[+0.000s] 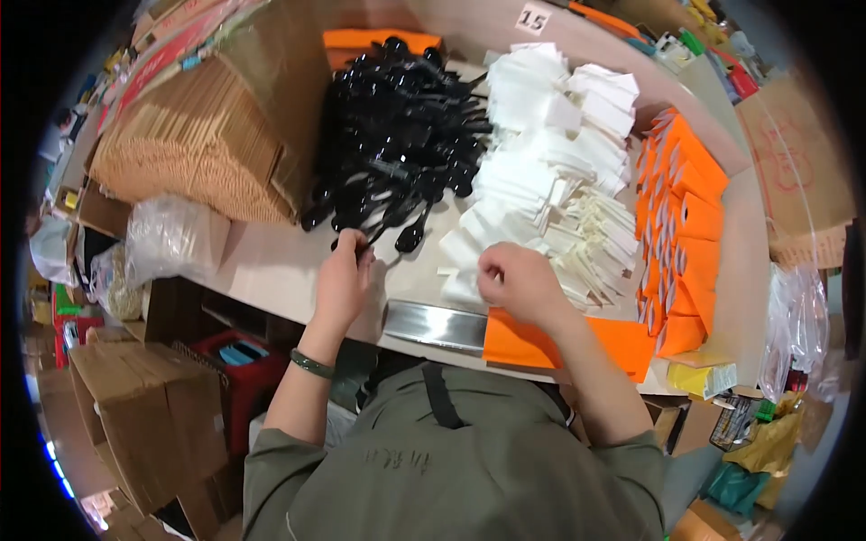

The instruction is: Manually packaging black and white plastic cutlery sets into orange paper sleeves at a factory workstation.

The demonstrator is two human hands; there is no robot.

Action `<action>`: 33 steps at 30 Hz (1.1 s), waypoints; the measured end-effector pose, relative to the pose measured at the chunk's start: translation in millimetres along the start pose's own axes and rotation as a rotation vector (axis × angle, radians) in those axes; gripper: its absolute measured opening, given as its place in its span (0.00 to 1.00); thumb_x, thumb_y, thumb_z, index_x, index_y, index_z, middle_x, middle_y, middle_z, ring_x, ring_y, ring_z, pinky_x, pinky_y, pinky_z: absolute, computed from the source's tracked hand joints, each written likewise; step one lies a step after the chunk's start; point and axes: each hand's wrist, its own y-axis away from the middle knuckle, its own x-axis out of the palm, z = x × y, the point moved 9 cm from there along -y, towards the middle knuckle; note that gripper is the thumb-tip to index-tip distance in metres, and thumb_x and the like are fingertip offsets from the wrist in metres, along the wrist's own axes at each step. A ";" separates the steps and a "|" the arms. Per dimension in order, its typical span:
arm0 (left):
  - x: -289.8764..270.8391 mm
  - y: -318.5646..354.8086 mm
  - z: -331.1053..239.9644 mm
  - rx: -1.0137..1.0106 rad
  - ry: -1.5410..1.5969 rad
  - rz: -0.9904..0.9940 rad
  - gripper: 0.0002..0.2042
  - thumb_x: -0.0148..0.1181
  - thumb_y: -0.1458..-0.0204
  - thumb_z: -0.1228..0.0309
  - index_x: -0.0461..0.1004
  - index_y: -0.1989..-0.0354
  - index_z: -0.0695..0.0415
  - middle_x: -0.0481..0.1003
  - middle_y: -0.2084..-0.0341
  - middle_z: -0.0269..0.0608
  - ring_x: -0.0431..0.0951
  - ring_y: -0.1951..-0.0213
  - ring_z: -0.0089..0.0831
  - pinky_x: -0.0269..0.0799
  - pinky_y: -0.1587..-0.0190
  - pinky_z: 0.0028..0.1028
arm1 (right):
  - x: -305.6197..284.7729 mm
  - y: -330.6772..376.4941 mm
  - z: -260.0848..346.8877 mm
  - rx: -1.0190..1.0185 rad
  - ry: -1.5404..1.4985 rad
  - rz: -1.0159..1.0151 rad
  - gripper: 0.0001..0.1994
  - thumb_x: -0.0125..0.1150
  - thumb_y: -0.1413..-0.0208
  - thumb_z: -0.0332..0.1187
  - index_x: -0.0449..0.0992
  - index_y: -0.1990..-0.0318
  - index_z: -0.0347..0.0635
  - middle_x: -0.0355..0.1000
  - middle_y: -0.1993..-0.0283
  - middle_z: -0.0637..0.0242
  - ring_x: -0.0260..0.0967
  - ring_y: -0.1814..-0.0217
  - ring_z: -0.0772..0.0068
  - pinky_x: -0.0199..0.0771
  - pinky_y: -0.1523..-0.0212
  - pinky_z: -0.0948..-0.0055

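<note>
My left hand (pixel 345 275) is at the near edge of a heap of black plastic spoons (pixel 397 126). Its thumb and fingers pinch a dark spoon handle, partly hidden by the fingers. One loose spoon (pixel 409 238) lies just to the right of that hand. My right hand (pixel 521 279) is curled closed over the near end of a pile of folded white napkins (pixel 528 171); what its fingers hold, if anything, is hidden. Below my right forearm, an orange paper sleeve (pixel 577 344) lies at the table's front edge.
A cardboard box of stacked brown paper pieces (pixel 185 149) stands at the left. Overlapping orange sleeves (pixel 681 234) line the right side by the raised table wall. A shiny metal strip (pixel 435 325) sits at the front edge. Cartons (pixel 149 410) stand below left.
</note>
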 end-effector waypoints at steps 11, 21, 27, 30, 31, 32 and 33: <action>2.0 57.8 -19.0 0.157 0.182 -0.025 0.07 0.56 0.40 0.71 0.74 0.61 0.62 0.74 0.67 0.45 0.75 0.63 0.40 0.70 0.58 0.32 | 70.7 34.8 30.0 -0.135 0.231 0.148 0.05 0.62 0.46 0.30 0.75 0.66 0.39 0.69 0.67 0.59 0.70 0.59 0.54 0.72 0.60 0.59; 28.3 75.7 -101.3 0.856 -0.024 0.261 0.11 0.63 0.58 0.77 0.75 0.64 0.55 0.77 0.66 0.42 0.76 0.63 0.44 0.71 0.58 0.39 | 55.0 92.3 53.5 -0.675 0.385 -0.125 0.14 0.65 0.50 0.26 0.77 0.55 0.34 0.76 0.51 0.55 0.73 0.47 0.54 0.74 0.50 0.59; -198.6 -30.4 -167.5 0.609 -0.458 -0.744 0.04 0.66 0.54 0.72 0.76 0.72 0.55 0.77 0.75 0.41 0.78 0.71 0.42 0.73 0.70 0.38 | 57.3 95.0 39.7 -0.641 0.418 -0.086 0.17 0.64 0.49 0.28 0.75 0.51 0.34 0.75 0.49 0.56 0.72 0.44 0.54 0.72 0.46 0.58; -231.2 -107.3 -160.2 0.360 -0.749 -0.409 0.10 0.65 0.49 0.63 0.78 0.71 0.58 0.77 0.74 0.49 0.78 0.69 0.51 0.74 0.67 0.44 | 57.1 100.3 37.1 -0.606 0.436 -0.108 0.17 0.60 0.50 0.29 0.75 0.52 0.33 0.74 0.48 0.56 0.71 0.43 0.56 0.72 0.46 0.60; -233.0 -122.8 -140.1 0.323 -0.728 -0.342 0.10 0.64 0.49 0.63 0.78 0.70 0.58 0.77 0.74 0.51 0.78 0.68 0.52 0.74 0.66 0.45 | 68.0 100.5 31.9 -0.623 0.430 -0.066 0.17 0.59 0.49 0.30 0.74 0.51 0.34 0.74 0.48 0.56 0.71 0.42 0.56 0.72 0.46 0.60; -229.4 -135.7 -123.2 0.293 -0.706 -0.273 0.11 0.63 0.48 0.63 0.79 0.70 0.59 0.77 0.74 0.52 0.78 0.67 0.53 0.74 0.64 0.46 | 76.3 97.1 25.5 -0.634 0.428 -0.028 0.17 0.58 0.48 0.30 0.74 0.50 0.34 0.73 0.47 0.55 0.71 0.42 0.55 0.72 0.46 0.60; -222.3 -143.0 -122.5 0.297 -0.712 -0.233 0.10 0.62 0.48 0.64 0.78 0.70 0.59 0.77 0.75 0.52 0.78 0.67 0.53 0.74 0.63 0.47 | 77.0 96.4 25.7 -0.662 0.445 -0.006 0.19 0.58 0.48 0.31 0.73 0.48 0.36 0.72 0.44 0.54 0.69 0.39 0.55 0.70 0.42 0.57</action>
